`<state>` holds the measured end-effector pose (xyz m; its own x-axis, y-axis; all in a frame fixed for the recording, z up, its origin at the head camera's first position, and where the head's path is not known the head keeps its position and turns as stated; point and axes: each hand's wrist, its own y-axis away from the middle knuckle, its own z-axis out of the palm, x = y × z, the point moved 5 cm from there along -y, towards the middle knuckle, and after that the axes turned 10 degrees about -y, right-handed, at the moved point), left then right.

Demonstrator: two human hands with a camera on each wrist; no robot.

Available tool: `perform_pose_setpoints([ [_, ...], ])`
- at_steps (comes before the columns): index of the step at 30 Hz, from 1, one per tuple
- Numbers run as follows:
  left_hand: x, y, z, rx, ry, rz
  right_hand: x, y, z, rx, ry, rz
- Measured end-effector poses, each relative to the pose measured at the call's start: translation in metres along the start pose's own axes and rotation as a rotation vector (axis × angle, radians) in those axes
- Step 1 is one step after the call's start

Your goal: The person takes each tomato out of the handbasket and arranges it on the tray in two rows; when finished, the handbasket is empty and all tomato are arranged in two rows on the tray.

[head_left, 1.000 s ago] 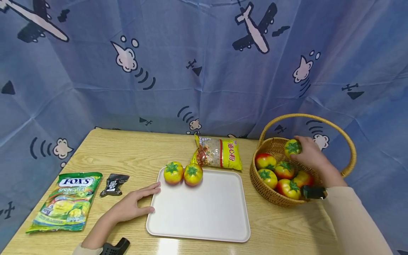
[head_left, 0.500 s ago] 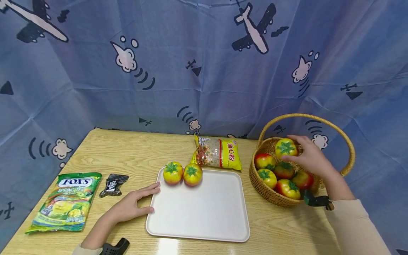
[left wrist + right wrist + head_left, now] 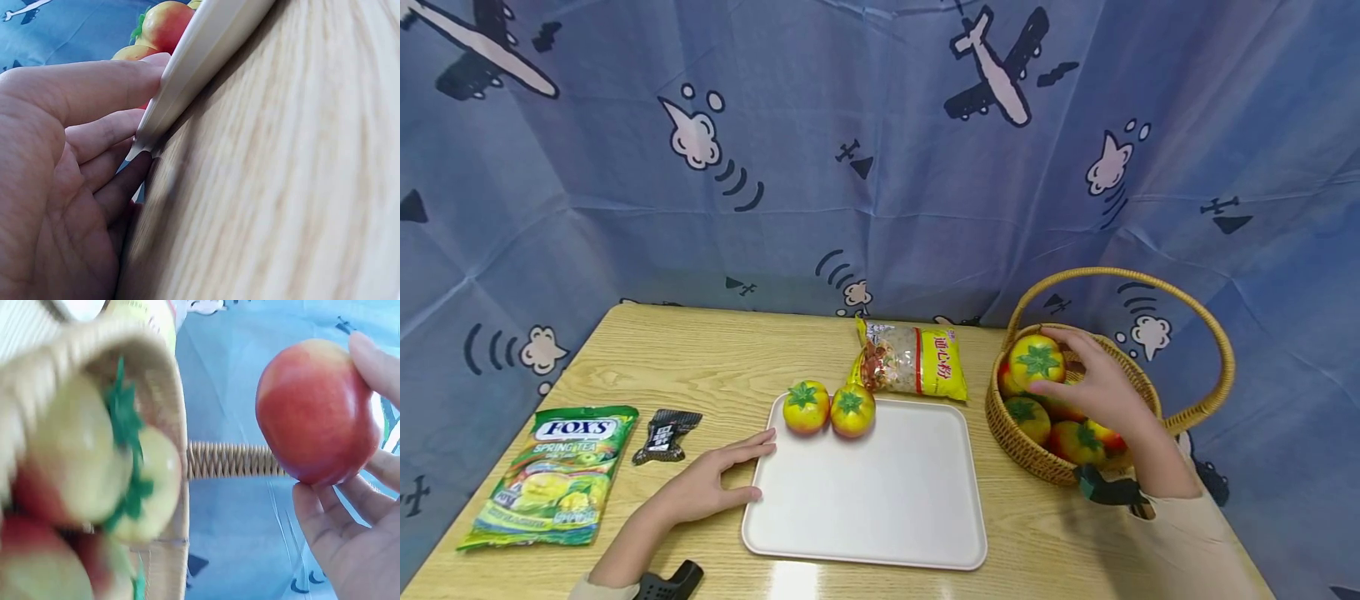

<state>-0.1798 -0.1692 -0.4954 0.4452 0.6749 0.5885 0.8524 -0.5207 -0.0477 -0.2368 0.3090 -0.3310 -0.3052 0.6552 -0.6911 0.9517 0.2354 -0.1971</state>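
My right hand (image 3: 1105,387) pinches a red-and-yellow tomato (image 3: 315,412) between thumb and fingers; its green leafy top shows in the head view. It is raised over the left part of a wicker basket (image 3: 1026,454), where several similar tomatoes (image 3: 1077,443) lie. My left hand (image 3: 718,483) rests at the left side of a white rectangular tray (image 3: 880,500), its fingers fairly straight and touching the rim, as the left wrist view also shows. Two tomatoes (image 3: 806,408) sit side by side in the tray's far left corner.
A yellow pasta bag (image 3: 913,360) lies behind the tray. To the left are a green candy bag (image 3: 553,475) and a small black packet (image 3: 666,434). The basket's tall handle (image 3: 1213,333) arches up at the right. A blue curtain (image 3: 850,208) hangs behind the wooden table (image 3: 700,350).
My right hand has carried the tomato leftward across the basket, from its back middle to above its left side. The left hand and the tray have stayed in place.
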Motion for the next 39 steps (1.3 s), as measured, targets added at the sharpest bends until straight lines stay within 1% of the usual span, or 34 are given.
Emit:
perform_pose_setpoints([
  [11,0.001,-0.001,-0.001,-0.001,-0.012,0.009,-0.008,-0.003,0.043,-0.005,-0.111,0.024],
  [15,0.001,-0.001,-0.001,0.004,-0.015,0.017,-0.014,-0.007,0.058,-0.012,-0.162,0.000],
  [23,0.000,-0.001,0.000,0.003,-0.001,0.020,-0.028,-0.015,0.088,-0.035,-0.334,-0.027],
  [27,-0.001,-0.001,0.001,0.006,-0.006,0.014,-0.034,-0.019,0.103,-0.031,-0.371,-0.059],
  [30,-0.001,-0.001,0.001,0.009,-0.008,0.015,-0.034,-0.021,0.114,-0.024,-0.385,-0.059],
  [33,0.000,-0.001,0.000,0.009,0.001,0.020,-0.031,-0.023,0.124,-0.029,-0.395,-0.026],
  [39,0.001,0.000,-0.001,0.004,0.000,0.014,-0.024,-0.025,0.143,-0.070,-0.420,0.050],
])
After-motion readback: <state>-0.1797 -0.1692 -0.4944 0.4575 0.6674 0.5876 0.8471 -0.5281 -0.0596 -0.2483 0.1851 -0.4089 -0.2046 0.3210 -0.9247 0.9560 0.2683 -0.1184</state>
